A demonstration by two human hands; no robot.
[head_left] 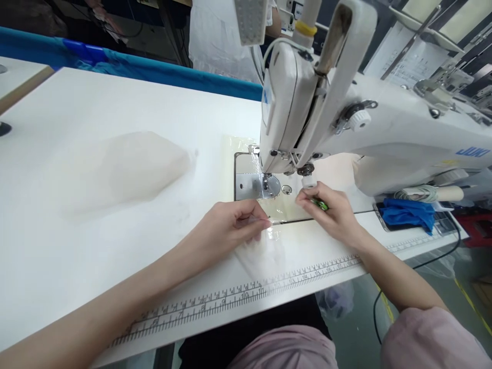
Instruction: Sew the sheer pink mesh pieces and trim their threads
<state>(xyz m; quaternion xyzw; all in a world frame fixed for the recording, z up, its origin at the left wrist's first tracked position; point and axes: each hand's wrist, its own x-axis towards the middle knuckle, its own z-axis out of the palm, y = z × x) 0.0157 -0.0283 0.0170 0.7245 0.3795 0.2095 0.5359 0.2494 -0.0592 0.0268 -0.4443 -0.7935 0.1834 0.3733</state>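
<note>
My left hand [240, 225] is closed in a pinch at the front edge of the machine bed, gripping a sheer, see-through fabric piece [265, 256] that hangs toward the ruler edge. My right hand [331, 210] is closed just right of the needle area. A small green tool [320, 204] sticks out of its palm; the fingers cover most of it, so its exact kind is hidden. Between and behind both hands stands a white sewing machine [288, 107], its presser foot [266, 182] over the metal needle plate [248, 187].
Another pale sheer piece [146, 164] lies on the white tabletop [115, 266] at left. A printed ruler [246, 294] runs along the front edge. At right are a blue cloth [409, 214] and a thread cone [449, 193]. A person in white [223, 41] is beyond the table.
</note>
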